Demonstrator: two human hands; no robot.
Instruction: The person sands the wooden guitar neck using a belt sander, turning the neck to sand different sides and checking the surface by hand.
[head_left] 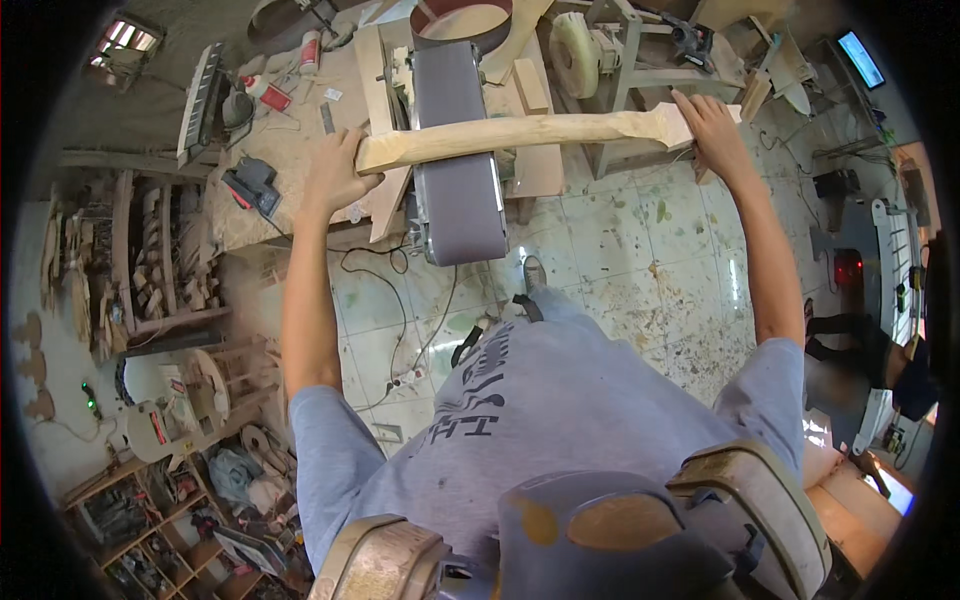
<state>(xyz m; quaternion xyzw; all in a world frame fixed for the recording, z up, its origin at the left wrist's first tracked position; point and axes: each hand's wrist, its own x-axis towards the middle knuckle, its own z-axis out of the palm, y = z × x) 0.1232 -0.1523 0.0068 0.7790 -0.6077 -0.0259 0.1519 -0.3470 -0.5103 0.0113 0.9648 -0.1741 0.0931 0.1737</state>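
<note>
A long pale wooden piece (530, 134), slightly curved with a squared, carved right end, lies crosswise over a belt sander (459, 210) with a dark belt; whether it touches the belt I cannot tell for sure. My left hand (335, 170) is closed round its left end, and my right hand (712, 135) grips the right end with fingers over the top. Behind the sander are loose boards (531, 88) and a round reddish-brown ring (460, 20) on the workbench (255, 155).
A power tool (250, 185), red-and-white bottles (268, 92) and a wheel machine (578, 55) surround me. Cables (400, 290) run across the tiled floor (620, 250). Wood offcuts (150, 250) fill a left rack. What seems a person in dark clothing (880, 350) is at the right.
</note>
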